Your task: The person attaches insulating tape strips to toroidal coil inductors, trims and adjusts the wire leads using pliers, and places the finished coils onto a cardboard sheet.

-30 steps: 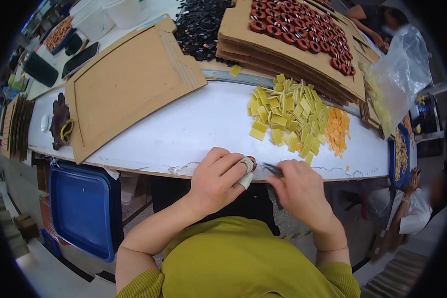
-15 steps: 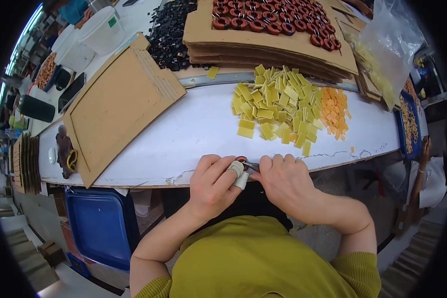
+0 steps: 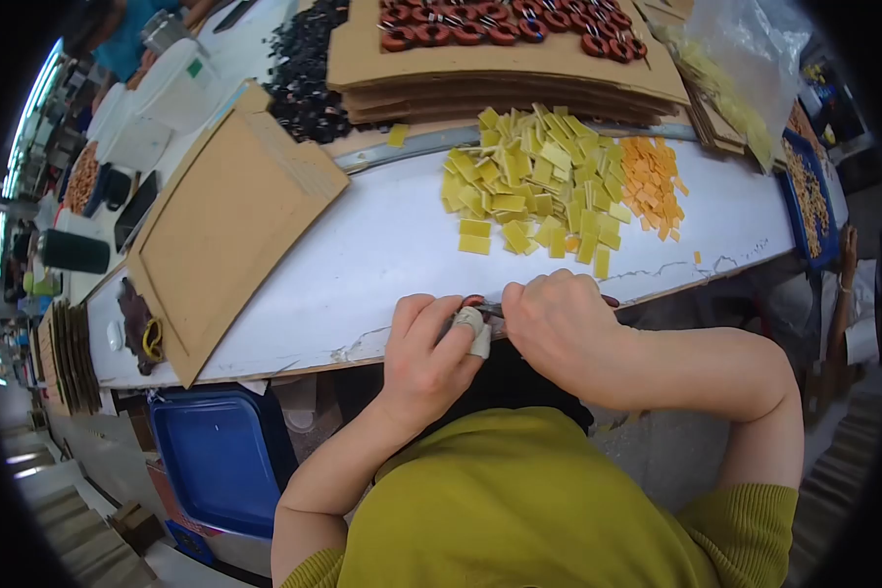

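Observation:
My left hand (image 3: 423, 358) is closed around a small red wire-wound ring coil (image 3: 473, 300) at the table's front edge. White wrapping (image 3: 480, 335) covers one or more of its fingers. My right hand (image 3: 570, 328) grips pliers (image 3: 493, 310), whose dark jaws reach to the coil; a reddish handle end shows past the knuckles. Fingers hide most of the coil, so I cannot tell what the jaws grip. Beyond the hands lie a pile of yellow rectangular pieces (image 3: 534, 181) and a smaller pile of orange pieces (image 3: 651, 184).
Stacked cardboard sheets (image 3: 519, 83) carry rows of red coils (image 3: 465, 31). Black parts (image 3: 304, 73) are heaped beside them. A cardboard tray (image 3: 230, 225) leans at the left, above a blue tray (image 3: 216, 456). Another blue tray (image 3: 808, 201) stands right. A person sits at the far left.
My right hand has turned and lifted slightly, its elbow swinging outward, and the pliers' handle end has come into view. The left hand stays at the coil. The camera view has shifted.

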The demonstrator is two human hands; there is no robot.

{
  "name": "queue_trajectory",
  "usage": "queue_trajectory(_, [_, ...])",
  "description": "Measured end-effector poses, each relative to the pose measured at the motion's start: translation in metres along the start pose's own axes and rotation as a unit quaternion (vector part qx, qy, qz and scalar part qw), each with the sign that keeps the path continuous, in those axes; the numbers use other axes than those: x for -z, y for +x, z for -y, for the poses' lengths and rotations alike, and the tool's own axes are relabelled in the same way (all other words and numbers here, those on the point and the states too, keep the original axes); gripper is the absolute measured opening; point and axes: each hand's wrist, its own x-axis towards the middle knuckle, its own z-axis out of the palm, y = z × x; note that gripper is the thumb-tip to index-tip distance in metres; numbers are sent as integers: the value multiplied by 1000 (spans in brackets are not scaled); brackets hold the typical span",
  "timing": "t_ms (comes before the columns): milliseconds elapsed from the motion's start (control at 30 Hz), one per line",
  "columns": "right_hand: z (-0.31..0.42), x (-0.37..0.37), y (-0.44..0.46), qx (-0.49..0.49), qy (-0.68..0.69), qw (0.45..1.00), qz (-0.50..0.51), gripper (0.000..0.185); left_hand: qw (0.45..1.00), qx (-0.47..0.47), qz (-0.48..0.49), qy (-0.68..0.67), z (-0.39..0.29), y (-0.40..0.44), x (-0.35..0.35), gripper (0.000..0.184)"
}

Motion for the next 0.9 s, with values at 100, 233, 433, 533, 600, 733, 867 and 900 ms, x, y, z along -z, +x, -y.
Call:
queue_trajectory(100, [-9,-3,3,61,78,995,-3,19,1000,2,8,-7,4,-8,1,28])
queue_trajectory(233, [-3,-6,4,-23,170,984,-39,19,997,20,-3,-68,4,-10,13,30])
queue_trajectory(433, [0,-23,-10,-49,328,892,-307,18,982,165,-14,91,67,-17,177,21])
queue_trajectory(533, [-1,-51,-8,-37,355,856,-374,16,905,387,-69,162,107,-39,236,13])
queue_trajectory(600, [1,-56,-4,-30,369,834,-410,14,898,431,-81,34,139,-71,243,14])
queue_trajectory(733, [1,-58,-6,-41,402,806,-433,11,876,481,-42,-5,132,-76,246,17])
queue_trajectory(867, [-4,-58,-15,-56,416,804,-422,9,882,468,-51,34,120,-70,258,20])
queue_trajectory(900, [-4,-57,-16,-57,420,801,-422,8,875,481,-47,27,120,-71,257,20])
